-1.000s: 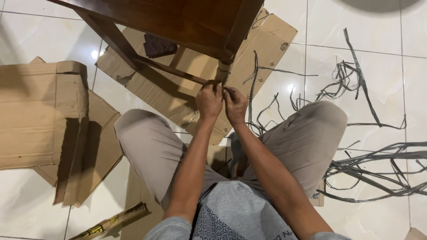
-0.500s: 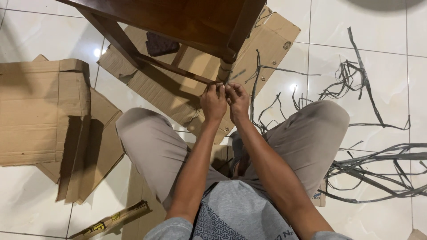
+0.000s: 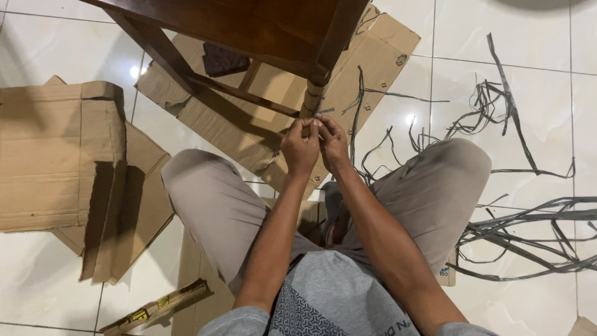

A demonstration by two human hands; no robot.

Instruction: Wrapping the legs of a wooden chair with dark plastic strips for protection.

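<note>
I sit on the floor before a dark wooden chair point(image 3: 249, 28). One chair leg point(image 3: 313, 99) is wrapped in brown paper and tied with grey strap. My left hand point(image 3: 299, 148) and my right hand point(image 3: 331, 142) meet just below that wrap, fingertips pinched together on a thin piece of the grey strap point(image 3: 316, 124). The strap end itself is mostly hidden by my fingers.
Flattened cardboard point(image 3: 59, 155) lies at left and another sheet point(image 3: 249, 118) under the chair. Loose grey straps point(image 3: 522, 230) are strewn over the white tiles at right. A rolled brown paper tube point(image 3: 155, 306) lies at bottom left. My knees flank my arms.
Both hands have drawn slightly down and toward me, away from the wrapped leg, still pinched together. The view shifted a little.
</note>
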